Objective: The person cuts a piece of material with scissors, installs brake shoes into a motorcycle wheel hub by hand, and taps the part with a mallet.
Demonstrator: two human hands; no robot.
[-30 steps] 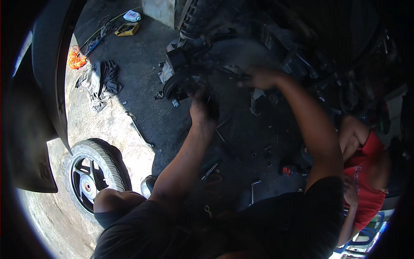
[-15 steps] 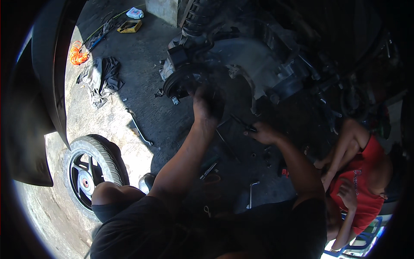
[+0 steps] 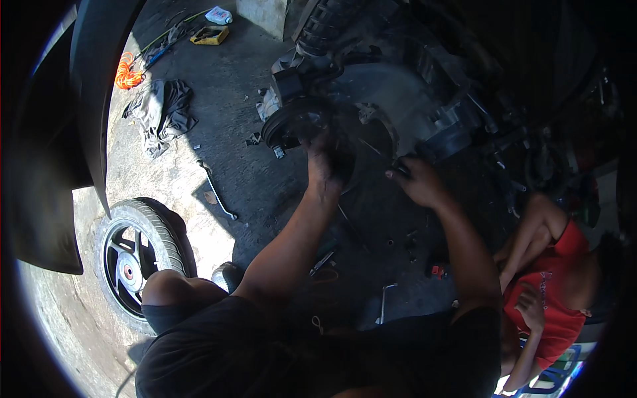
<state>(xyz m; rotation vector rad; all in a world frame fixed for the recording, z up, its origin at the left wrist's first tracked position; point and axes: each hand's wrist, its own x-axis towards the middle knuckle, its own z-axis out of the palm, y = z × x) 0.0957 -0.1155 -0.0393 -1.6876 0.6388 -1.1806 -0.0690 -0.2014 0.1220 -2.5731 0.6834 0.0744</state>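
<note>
My left hand (image 3: 324, 156) reaches to a dark round wheel-like part (image 3: 282, 126) low on the scooter's underside. Its thumb side shows against that part, the fingers look closed around its edge, and deep shade hides most of them. To its right, my right hand (image 3: 418, 182) is closed around the handle end of a slim tool that looks like a screwdriver (image 3: 375, 147). The thin shaft slants up and left toward the curved metal arm (image 3: 381, 119) beside the round part. Whether the tip touches anything is too dark to tell.
A removed wheel with tyre (image 3: 166, 235) lies at the left by my knee. A long wrench (image 3: 217, 192), another bent wrench (image 3: 385, 302) and a crumpled cloth (image 3: 159, 116) are on the floor. At right sits a person in red (image 3: 547, 298). A yellow tray (image 3: 210, 36) stands farther off.
My right hand has moved up toward the scooter, bringing the tool's shaft near the curved arm. My left hand stays at the round part. The whole view has shifted slightly.
</note>
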